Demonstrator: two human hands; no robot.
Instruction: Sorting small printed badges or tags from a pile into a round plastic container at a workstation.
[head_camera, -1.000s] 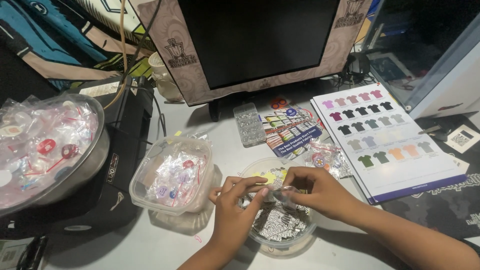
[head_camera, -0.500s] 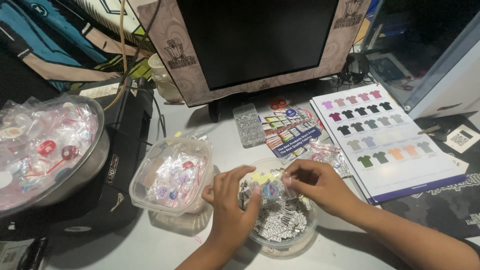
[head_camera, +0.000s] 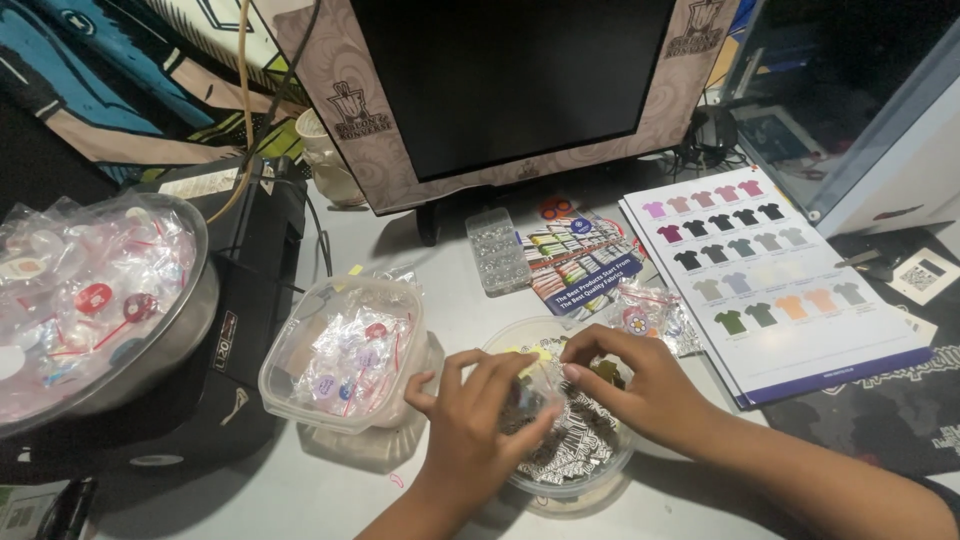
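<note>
My left hand (head_camera: 478, 420) and my right hand (head_camera: 625, 385) meet over a round clear tub (head_camera: 590, 470) holding many small printed pieces. Between the fingertips of both hands is a small clear plastic packet (head_camera: 535, 385) with something coloured inside; both hands pinch it. What is inside the packet is too small to tell. Just left of my left hand stands a rectangular clear tub (head_camera: 345, 350) filled with small wrapped round badges in plastic with red ties.
A large metal bowl (head_camera: 150, 340) of wrapped badges sits on a black machine (head_camera: 250, 260) at left. A monitor (head_camera: 500, 90) stands behind. A shirt colour chart sheet (head_camera: 770, 270), a leaflet (head_camera: 580, 265), a clear parts box (head_camera: 497, 250) and a loose packet (head_camera: 650, 315) lie on the grey table.
Both hands have dropped lower over the round tub and closed together on the small packet. The left hand's fingers have curled further in.
</note>
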